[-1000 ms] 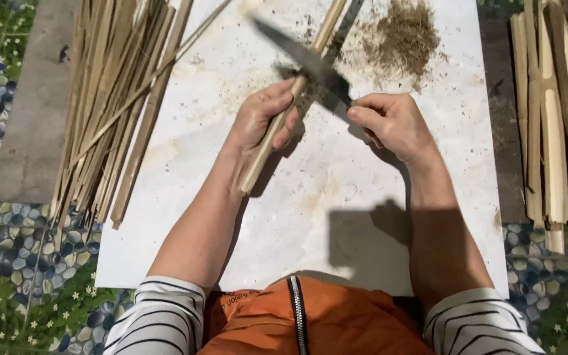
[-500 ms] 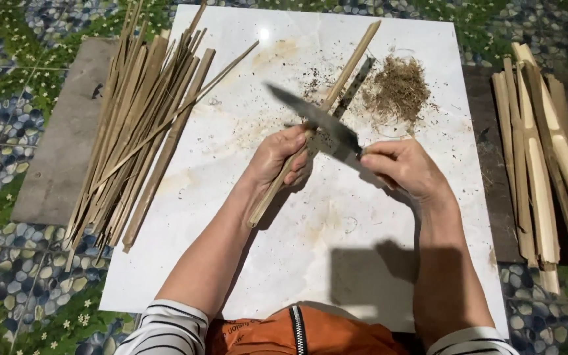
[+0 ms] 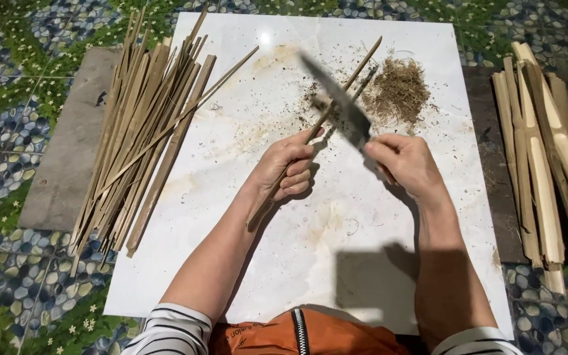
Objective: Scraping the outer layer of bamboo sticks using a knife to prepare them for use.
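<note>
The left hand (image 3: 287, 169) is wrapped around a thin bamboo strip (image 3: 317, 128), fingers curled shut on its middle so that the far end slants up and to the right, free for the blade to work on. The right hand (image 3: 405, 164) is closed on the handle of a knife (image 3: 336, 105), whose blurred blade lies across the strip just above the left thumb, angled away from the body so the edge can shave outward. Both forearms reach forward over the white counter (image 3: 231, 263), elbows near the torso. Beyond the blade sits a heap of shavings (image 3: 399, 89). A bundle of thin strips (image 3: 139, 131) lies to the left, thicker bamboo slats (image 3: 547, 158) to the right.
</note>
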